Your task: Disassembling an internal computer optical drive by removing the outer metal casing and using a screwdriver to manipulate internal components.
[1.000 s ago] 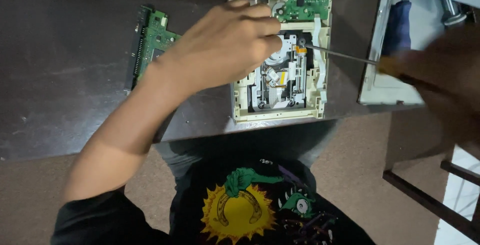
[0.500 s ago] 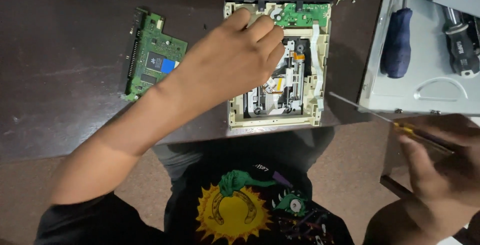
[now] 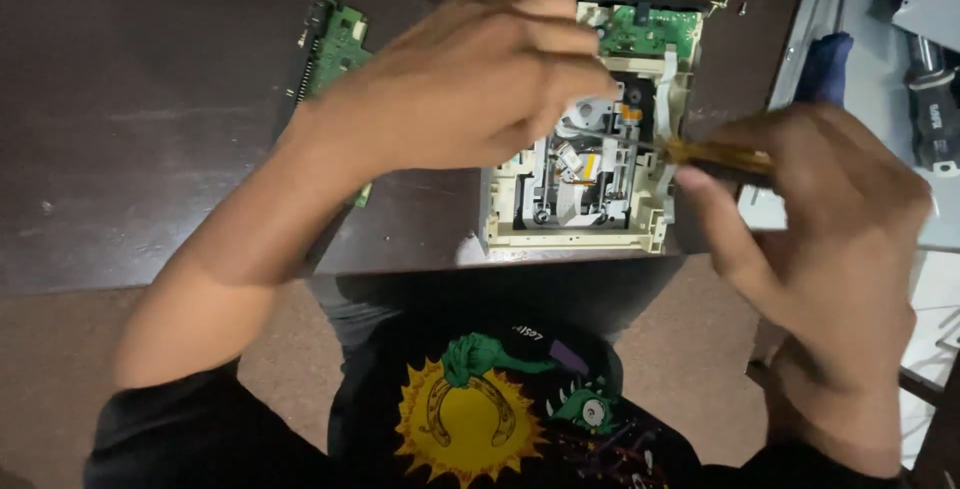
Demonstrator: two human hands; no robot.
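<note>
Left hand [image 3: 470, 89] over drive chassis [image 3: 580, 219] — right hand's [image 3: 830, 239] screwdriver [image 3: 715, 156] tip hidden.

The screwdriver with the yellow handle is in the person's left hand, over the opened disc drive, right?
Not quite. The head view shows the screwdriver in the right hand. The left hand rests on the opened disc drive.

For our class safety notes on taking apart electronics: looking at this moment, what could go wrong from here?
1. The thin yellow-handled screwdriver in the right hand points towards the left hand; a slip might jab it.
2. The open cream plastic disc drive sits at the dark wooden table's edge and could be pushed off.
</note>
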